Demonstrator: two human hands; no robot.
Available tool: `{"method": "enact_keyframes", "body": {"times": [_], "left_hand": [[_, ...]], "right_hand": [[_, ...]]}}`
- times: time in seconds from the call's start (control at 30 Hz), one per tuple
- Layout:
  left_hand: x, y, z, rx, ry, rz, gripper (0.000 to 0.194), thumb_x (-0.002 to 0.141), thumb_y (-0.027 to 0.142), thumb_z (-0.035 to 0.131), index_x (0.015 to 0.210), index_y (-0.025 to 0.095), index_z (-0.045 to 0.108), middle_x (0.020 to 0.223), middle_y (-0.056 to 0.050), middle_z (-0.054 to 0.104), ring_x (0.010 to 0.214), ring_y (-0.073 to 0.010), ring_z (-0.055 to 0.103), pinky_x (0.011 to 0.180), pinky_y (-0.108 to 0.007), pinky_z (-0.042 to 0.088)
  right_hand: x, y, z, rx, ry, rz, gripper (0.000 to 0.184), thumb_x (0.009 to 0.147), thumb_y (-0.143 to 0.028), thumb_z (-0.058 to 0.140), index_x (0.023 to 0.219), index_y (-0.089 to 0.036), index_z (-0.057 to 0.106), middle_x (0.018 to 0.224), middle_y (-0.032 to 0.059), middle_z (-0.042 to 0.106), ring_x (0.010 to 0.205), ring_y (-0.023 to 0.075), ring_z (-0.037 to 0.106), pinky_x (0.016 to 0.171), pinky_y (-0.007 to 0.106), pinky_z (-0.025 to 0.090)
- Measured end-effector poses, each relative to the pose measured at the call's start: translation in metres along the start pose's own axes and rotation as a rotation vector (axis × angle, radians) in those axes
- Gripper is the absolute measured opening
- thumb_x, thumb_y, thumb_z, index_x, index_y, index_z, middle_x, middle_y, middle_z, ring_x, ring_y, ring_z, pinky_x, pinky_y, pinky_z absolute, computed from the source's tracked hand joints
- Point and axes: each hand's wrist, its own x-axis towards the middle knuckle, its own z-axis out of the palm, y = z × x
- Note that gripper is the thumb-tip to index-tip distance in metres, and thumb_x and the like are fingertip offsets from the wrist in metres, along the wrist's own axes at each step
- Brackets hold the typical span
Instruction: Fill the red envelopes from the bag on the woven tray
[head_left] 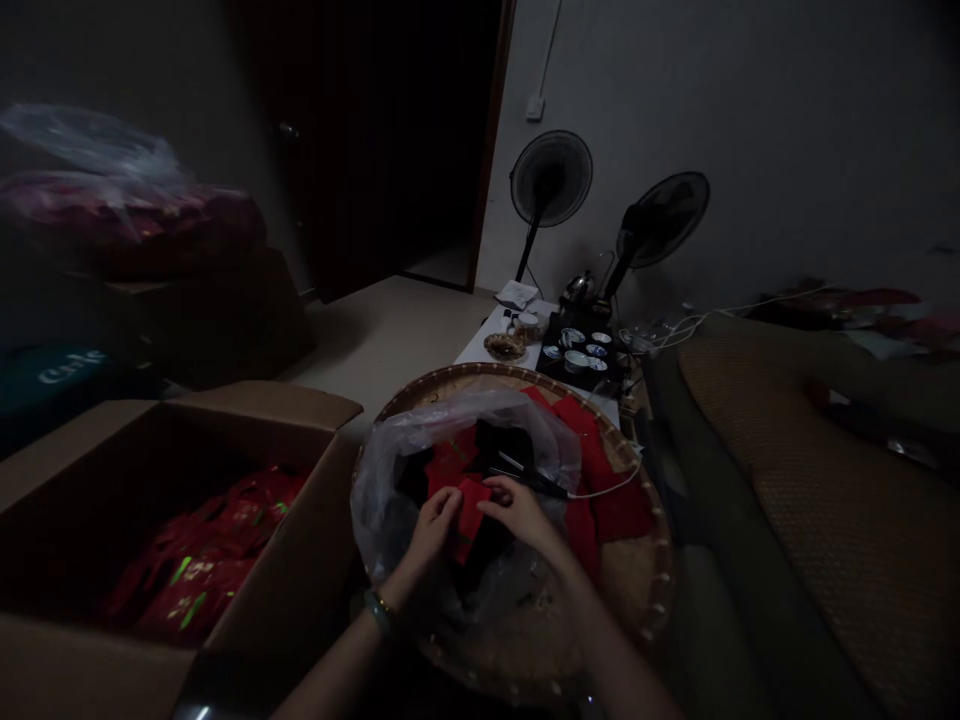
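Note:
Between the fingertips of both hands is a small red folded piece (469, 515); whether it is cloth or paper I cannot tell. My left hand (436, 520) pinches its left edge, with a bangle on the wrist. My right hand (517, 508) pinches the upper right side. They are above a clear plastic bag (390, 500) spread open in a round woven tray (630, 580). Black and red material lies inside the bag. Just beyond my right hand rests a black tool (541, 482) with a white cord. More red cloth-like pieces (589, 450) lie along the tray's right side.
At left stands an open cardboard box (270, 570) holding red packets (199, 590). Ahead, a low table (480, 345) carries a black tea tray with several cups (576, 361). Two fans (551, 178) stand behind it. A woven mat (817, 480) covers the seat at right.

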Motion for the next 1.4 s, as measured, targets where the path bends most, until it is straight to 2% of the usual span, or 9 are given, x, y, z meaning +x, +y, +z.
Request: {"method": "enact_keyframes", "body": {"times": [0.13, 0.43, 0.53, 0.8, 0.93, 1.03, 1.2, 1.3, 1.4], "left_hand": [[0.002, 0.005, 0.001, 0.018, -0.038, 0.019, 0.033, 0.063, 0.047, 0.064, 0.073, 0.016, 0.059, 0.061, 0.004, 0.053, 0.057, -0.0101, 0.046, 0.055, -0.020, 0.037], [0.007, 0.012, -0.007, -0.075, 0.064, -0.047, 0.034, 0.057, 0.041, 0.070, 0.073, 0.013, 0.061, 0.051, 0.005, 0.051, 0.047, -0.0066, 0.042, 0.048, -0.018, 0.031], [0.007, 0.008, -0.007, -0.070, -0.022, -0.105, 0.040, 0.053, 0.041, 0.074, 0.078, 0.012, 0.064, 0.053, 0.003, 0.055, 0.048, -0.0076, 0.045, 0.050, -0.019, 0.034], [0.011, 0.000, -0.007, 0.008, -0.036, -0.147, 0.040, 0.046, 0.047, 0.076, 0.049, 0.011, 0.057, 0.043, 0.005, 0.049, 0.042, -0.0065, 0.041, 0.045, -0.019, 0.029], [0.010, 0.000, -0.005, -0.080, -0.076, -0.166, 0.043, 0.051, 0.050, 0.073, 0.067, 0.010, 0.066, 0.057, -0.001, 0.061, 0.051, -0.0102, 0.050, 0.052, -0.021, 0.036], [0.005, -0.001, -0.001, -0.181, -0.208, -0.261, 0.046, 0.050, 0.040, 0.078, 0.084, 0.011, 0.066, 0.070, -0.004, 0.065, 0.059, -0.0121, 0.056, 0.060, -0.023, 0.041], [0.001, -0.003, 0.003, -0.242, -0.257, -0.400, 0.042, 0.048, 0.032, 0.081, 0.079, 0.010, 0.064, 0.067, -0.005, 0.066, 0.056, -0.0135, 0.060, 0.059, -0.024, 0.045], [0.004, -0.002, 0.003, -0.208, -0.237, -0.386, 0.042, 0.050, 0.034, 0.080, 0.080, 0.011, 0.064, 0.069, -0.005, 0.067, 0.058, -0.0157, 0.062, 0.057, -0.026, 0.046], [0.008, 0.000, 0.002, -0.172, -0.222, -0.365, 0.040, 0.048, 0.034, 0.080, 0.077, 0.012, 0.062, 0.066, -0.005, 0.067, 0.055, -0.0156, 0.061, 0.053, -0.026, 0.046]], "right_hand": [[0.006, 0.002, 0.013, -0.018, 0.009, -0.008, 0.018, 0.064, -0.032, 0.064, 0.067, -0.015, 0.064, 0.066, 0.0028, 0.065, 0.063, 0.0163, 0.057, 0.061, 0.026, 0.042], [0.005, 0.004, 0.008, 0.020, -0.097, 0.080, 0.017, 0.062, -0.031, 0.065, 0.065, -0.014, 0.064, 0.058, -0.0008, 0.062, 0.053, 0.0115, 0.051, 0.052, 0.022, 0.038], [0.006, 0.006, 0.010, 0.056, -0.109, 0.110, 0.021, 0.062, -0.035, 0.065, 0.064, -0.014, 0.063, 0.054, -0.0024, 0.057, 0.047, 0.0089, 0.046, 0.048, 0.021, 0.036], [0.009, 0.008, 0.016, 0.076, -0.167, 0.155, 0.033, 0.059, -0.046, 0.067, 0.067, -0.014, 0.062, 0.057, -0.0021, 0.057, 0.048, 0.0086, 0.047, 0.043, 0.019, 0.034], [0.012, 0.015, 0.018, 0.062, -0.106, 0.138, 0.031, 0.061, -0.044, 0.065, 0.063, -0.014, 0.062, 0.053, -0.0028, 0.056, 0.047, 0.0088, 0.046, 0.045, 0.020, 0.035], [0.014, 0.022, 0.020, 0.012, -0.047, 0.090, 0.026, 0.064, -0.041, 0.063, 0.062, -0.014, 0.062, 0.055, -0.0015, 0.058, 0.051, 0.0111, 0.050, 0.049, 0.022, 0.037], [0.022, 0.031, 0.006, -0.197, 0.071, -0.042, 0.024, 0.075, -0.039, 0.054, 0.076, -0.017, 0.065, 0.076, 0.0039, 0.067, 0.073, 0.0184, 0.059, 0.067, 0.028, 0.044], [0.029, 0.039, -0.016, -0.545, 0.235, -0.151, 0.031, 0.077, -0.031, 0.054, 0.105, -0.018, 0.059, 0.107, 0.0086, 0.061, 0.103, 0.0234, 0.050, 0.085, 0.035, 0.039], [0.034, 0.049, -0.031, -0.913, 0.177, -0.153, 0.052, 0.073, -0.023, 0.058, 0.123, -0.019, 0.045, 0.121, 0.0117, 0.053, 0.113, 0.0278, 0.041, 0.090, 0.040, 0.034]]}}
